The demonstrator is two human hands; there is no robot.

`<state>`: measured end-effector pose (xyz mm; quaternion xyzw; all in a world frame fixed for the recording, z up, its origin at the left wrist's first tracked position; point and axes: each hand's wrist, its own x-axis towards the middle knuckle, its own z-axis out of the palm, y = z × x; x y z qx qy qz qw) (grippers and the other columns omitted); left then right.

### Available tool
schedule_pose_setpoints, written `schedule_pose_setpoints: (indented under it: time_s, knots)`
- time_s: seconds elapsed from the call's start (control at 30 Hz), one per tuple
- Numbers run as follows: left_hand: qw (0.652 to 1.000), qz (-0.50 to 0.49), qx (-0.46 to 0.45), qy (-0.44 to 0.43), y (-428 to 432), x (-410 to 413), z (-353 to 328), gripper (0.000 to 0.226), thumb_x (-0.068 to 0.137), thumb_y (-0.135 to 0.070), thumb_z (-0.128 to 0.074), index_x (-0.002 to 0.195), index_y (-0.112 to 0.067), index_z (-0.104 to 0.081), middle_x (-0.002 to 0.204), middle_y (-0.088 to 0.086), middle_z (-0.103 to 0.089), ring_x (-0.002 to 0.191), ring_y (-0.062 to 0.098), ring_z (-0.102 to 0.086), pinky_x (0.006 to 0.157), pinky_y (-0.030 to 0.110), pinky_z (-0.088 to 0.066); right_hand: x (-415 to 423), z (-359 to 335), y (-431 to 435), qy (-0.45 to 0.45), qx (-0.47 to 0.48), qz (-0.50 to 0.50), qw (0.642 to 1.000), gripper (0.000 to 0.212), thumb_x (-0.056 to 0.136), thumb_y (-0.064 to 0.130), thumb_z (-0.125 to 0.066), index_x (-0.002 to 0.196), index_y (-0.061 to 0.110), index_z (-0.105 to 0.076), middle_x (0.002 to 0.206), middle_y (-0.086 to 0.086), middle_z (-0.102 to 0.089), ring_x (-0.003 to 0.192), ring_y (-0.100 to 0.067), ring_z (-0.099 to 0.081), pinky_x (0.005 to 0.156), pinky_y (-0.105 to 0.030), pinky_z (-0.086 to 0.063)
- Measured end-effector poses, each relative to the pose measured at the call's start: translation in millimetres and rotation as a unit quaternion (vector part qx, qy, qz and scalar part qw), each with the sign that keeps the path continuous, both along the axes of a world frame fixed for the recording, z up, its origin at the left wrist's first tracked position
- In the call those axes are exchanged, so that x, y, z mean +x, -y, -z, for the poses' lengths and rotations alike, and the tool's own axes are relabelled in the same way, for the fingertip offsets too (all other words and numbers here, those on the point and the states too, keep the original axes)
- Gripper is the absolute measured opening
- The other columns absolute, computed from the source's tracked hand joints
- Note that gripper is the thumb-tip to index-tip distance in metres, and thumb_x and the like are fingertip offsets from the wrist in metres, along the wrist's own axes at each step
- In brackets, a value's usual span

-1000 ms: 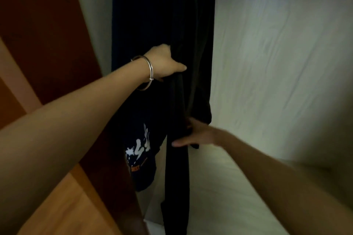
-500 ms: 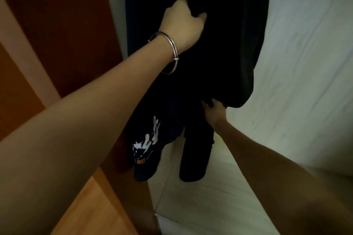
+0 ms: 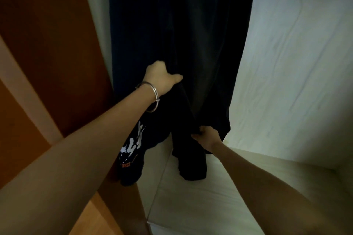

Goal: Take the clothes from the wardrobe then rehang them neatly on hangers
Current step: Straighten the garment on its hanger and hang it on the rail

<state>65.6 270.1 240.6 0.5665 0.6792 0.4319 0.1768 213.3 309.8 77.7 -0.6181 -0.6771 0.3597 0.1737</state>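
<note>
Wardrobe interior, dim: a reddish-brown door [image 3: 47, 44] fills the 9 o'clock side. Just left of centre the left hand [image 3: 160, 78], a bangle [image 3: 152, 99] on its wrist, grips a fold of the black garment [image 3: 191, 34], fingers curled into the cloth, thumb on top. At 7 o'clock, below that wrist, hangs a shirt [image 3: 133, 147] with white and orange print. The garment hangs from 12 o'clock down through the centre. Toward 5 o'clock the right hand [image 3: 207, 137] pinches the same cloth low down. Pale wood-grain wall [image 3: 296, 63] covers the 3 o'clock side.
</note>
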Motion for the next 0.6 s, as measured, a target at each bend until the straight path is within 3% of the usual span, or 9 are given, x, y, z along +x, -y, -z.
schedule_pose_setpoints:
  time_s: [0.07, 0.13, 0.23, 0.37, 0.47, 0.53, 0.6]
  knots:
    - [1.000, 0.008, -0.014, -0.001, 2.9, 1.0, 14.9, 0.042, 0.080, -0.022, -0.067, 0.117, -0.003, -0.058, 0.119, 0.014, -0.062, 0.107, 0.025, -0.060, 0.083, 0.023, -0.047, -1.0, 2.9, 6.5, 0.005, 0.008, -0.006, 1.000, 0.015, 0.090, 0.022, -0.055, 0.084, 0.010, -0.063, 0.085, -0.007, -0.065, 0.090, -0.028, -0.060, 0.074, -0.028, -0.043]
    - [1.000, 0.008, -0.023, 0.005, 5.5, 1.9, 32.5, 0.042, 0.080, -0.022, -0.067, 0.117, -0.002, -0.058, 0.121, 0.015, -0.062, 0.109, 0.027, -0.059, 0.086, 0.023, -0.045, -3.6, 6.2, 9.3, 0.003, 0.014, -0.002, 1.000, 0.020, 0.090, 0.021, -0.055, 0.097, 0.004, -0.064, 0.102, -0.017, -0.068, 0.098, -0.031, -0.063, 0.080, -0.031, -0.048]
    - [0.999, 0.004, -0.040, 0.020, 8.2, 3.5, 61.9, 0.042, 0.080, -0.022, -0.067, 0.116, -0.002, -0.060, 0.120, 0.016, -0.063, 0.110, 0.026, -0.059, 0.085, 0.020, -0.042, -6.2, 9.3, 11.0, -0.002, 0.019, -0.007, 1.000, 0.012, 0.089, 0.021, -0.056, 0.090, 0.010, -0.061, 0.103, -0.019, -0.068, 0.095, -0.031, -0.065, 0.083, -0.035, -0.052]
    - [0.997, -0.024, -0.061, 0.051, 8.9, 10.0, 90.2, 0.042, 0.082, -0.023, -0.065, 0.117, -0.001, -0.059, 0.120, 0.017, -0.063, 0.111, 0.027, -0.058, 0.082, 0.019, -0.041, -2.8, 11.2, 13.9, -0.009, 0.024, -0.028, 0.999, 0.026, 0.089, 0.022, -0.056, 0.107, 0.005, -0.064, 0.107, -0.015, -0.068, 0.101, -0.028, -0.063, 0.073, -0.023, -0.041]
    - [0.994, -0.054, -0.056, 0.076, 11.9, 20.0, 98.6, 0.042, 0.082, -0.024, -0.065, 0.117, -0.002, -0.059, 0.121, 0.016, -0.063, 0.112, 0.027, -0.058, 0.083, 0.019, -0.041, 3.8, 5.4, 17.5, -0.016, 0.033, -0.046, 0.998, 0.031, 0.088, 0.023, -0.056, 0.114, 0.008, -0.061, 0.103, -0.009, -0.065, 0.110, -0.026, -0.059, 0.082, -0.022, -0.042]
    - [0.992, -0.061, -0.066, 0.093, 19.0, 25.5, 105.3, 0.051, 0.080, -0.026, -0.068, 0.124, -0.006, -0.052, 0.126, 0.012, -0.059, 0.116, 0.024, -0.055, 0.088, 0.019, -0.040, 10.3, 1.0, 21.5, -0.039, 0.031, -0.054, 0.997, 0.035, 0.088, 0.021, -0.057, 0.121, 0.009, -0.055, 0.102, -0.007, -0.062, 0.113, -0.025, -0.058, 0.083, -0.021, -0.041]
    - [0.989, -0.075, -0.080, 0.101, 33.8, 29.7, 117.3, 0.067, 0.076, -0.028, -0.071, 0.132, -0.007, -0.041, 0.132, 0.011, -0.054, 0.121, 0.024, -0.051, 0.096, 0.022, -0.040, 18.7, 2.1, 30.4, -0.071, 0.034, -0.060, 0.995, 0.039, 0.088, 0.016, -0.057, 0.126, 0.009, -0.051, 0.114, -0.009, -0.062, 0.108, -0.022, -0.058, 0.077, -0.018, -0.037]
